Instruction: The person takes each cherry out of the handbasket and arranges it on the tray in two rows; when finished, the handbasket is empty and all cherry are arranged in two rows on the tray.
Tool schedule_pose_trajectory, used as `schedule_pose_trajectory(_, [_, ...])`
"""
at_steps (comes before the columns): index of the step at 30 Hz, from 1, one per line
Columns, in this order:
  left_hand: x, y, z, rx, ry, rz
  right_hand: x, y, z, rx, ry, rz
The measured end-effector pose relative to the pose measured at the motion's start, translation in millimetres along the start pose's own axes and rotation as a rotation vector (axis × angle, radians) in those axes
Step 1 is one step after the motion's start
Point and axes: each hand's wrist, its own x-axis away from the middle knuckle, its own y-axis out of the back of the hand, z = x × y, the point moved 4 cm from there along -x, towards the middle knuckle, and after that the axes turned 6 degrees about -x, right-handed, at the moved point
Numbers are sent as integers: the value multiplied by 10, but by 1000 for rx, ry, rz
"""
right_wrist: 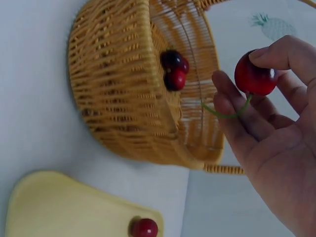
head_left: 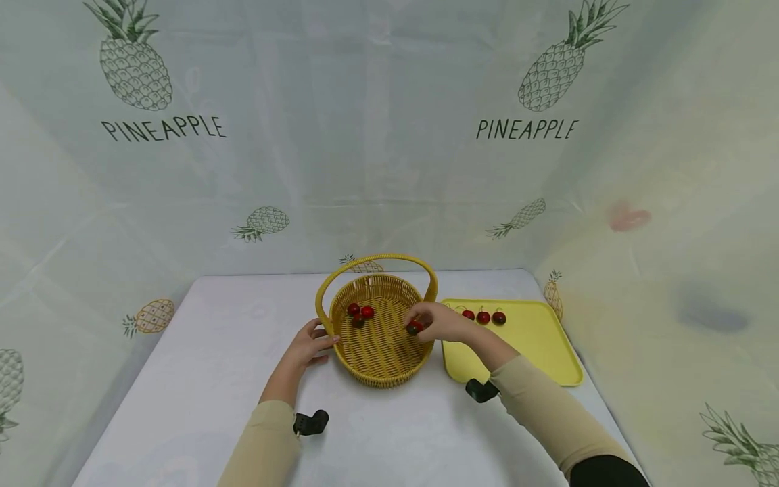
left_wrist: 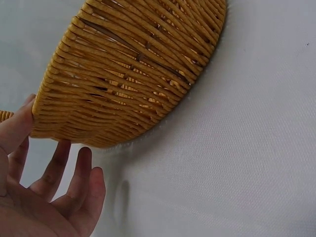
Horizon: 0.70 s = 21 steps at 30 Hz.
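Observation:
A yellow wicker basket [head_left: 381, 379] with a tall arched handle stands on the table, holding three dark red cherries [head_left: 368, 312] toward its back left. At the basket's left side, my left hand [head_left: 308, 345] grips the rim, thumb over the edge and a finger against the outer wall [left_wrist: 123, 74]; its other fingers are spread away from the weave. My right hand [head_left: 441, 321] is above the basket's right side. Between thumb and fingers it pinches a cherry [right_wrist: 255, 74], whose green stem [right_wrist: 229, 115] hangs down across the fingers.
Right of the basket lies a yellow tray [head_left: 535, 352] with several cherries [head_left: 499, 317] along its back part; my right forearm crosses over its near left corner. A white cloth covers the table [head_left: 243, 318]. Behind it hangs a curtain [head_left: 389, 169] printed with pineapples.

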Motion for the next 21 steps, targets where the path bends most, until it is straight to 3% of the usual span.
schedule_pose_trajectory(12, [14,3,-3,2,6,-6,180,245,-111,-8,43,-62])
schedule_pose_trajectory(21, [4,-7,5,0,2,-7,306,356,-244,-104,4,-108])
